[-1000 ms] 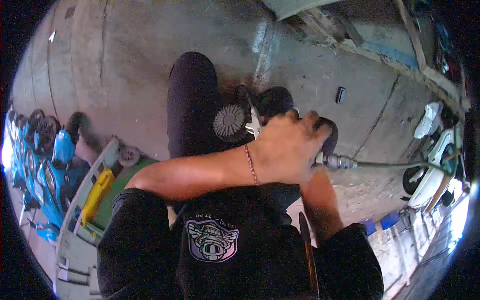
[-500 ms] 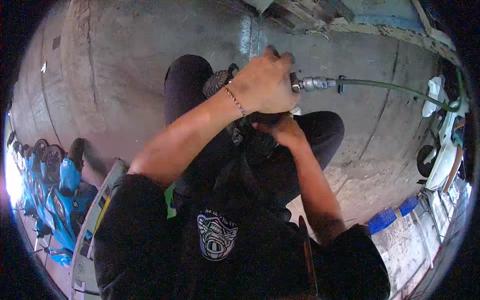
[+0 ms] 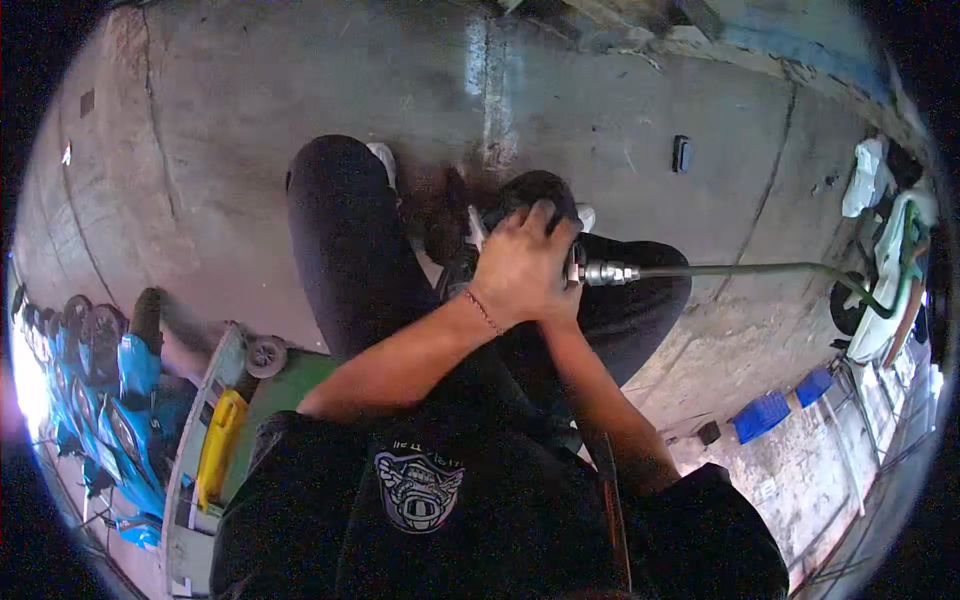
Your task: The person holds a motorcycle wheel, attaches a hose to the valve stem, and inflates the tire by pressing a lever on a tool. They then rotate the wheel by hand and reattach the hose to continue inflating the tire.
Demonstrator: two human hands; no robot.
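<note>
My left hand (image 3: 520, 262), with a braided bracelet at its wrist, is closed around an air tool, mostly hidden under the palm. A metal coupling (image 3: 608, 273) on the tool sticks out to the right and joins a green hose (image 3: 740, 270). Just below and behind it is my right hand (image 3: 562, 304), its fingers hidden by the left. Beyond the fingers is a black rounded part (image 3: 538, 188), between my knees. A light metal piece (image 3: 477, 228) shows left of the knuckles.
Blue motorbikes (image 3: 125, 430) stand at the left, near a yellow object (image 3: 220, 445) and a round grey part (image 3: 265, 356). A small dark object (image 3: 681, 154) lies on the concrete floor (image 3: 400, 80). Blue baskets (image 3: 762, 417) and a white vehicle body (image 3: 885, 300) are at the right.
My left hand and the hose coupling rose, then came back down toward my lap. My right hand, seen apart below the left half a second ago, is now mostly covered by it.
</note>
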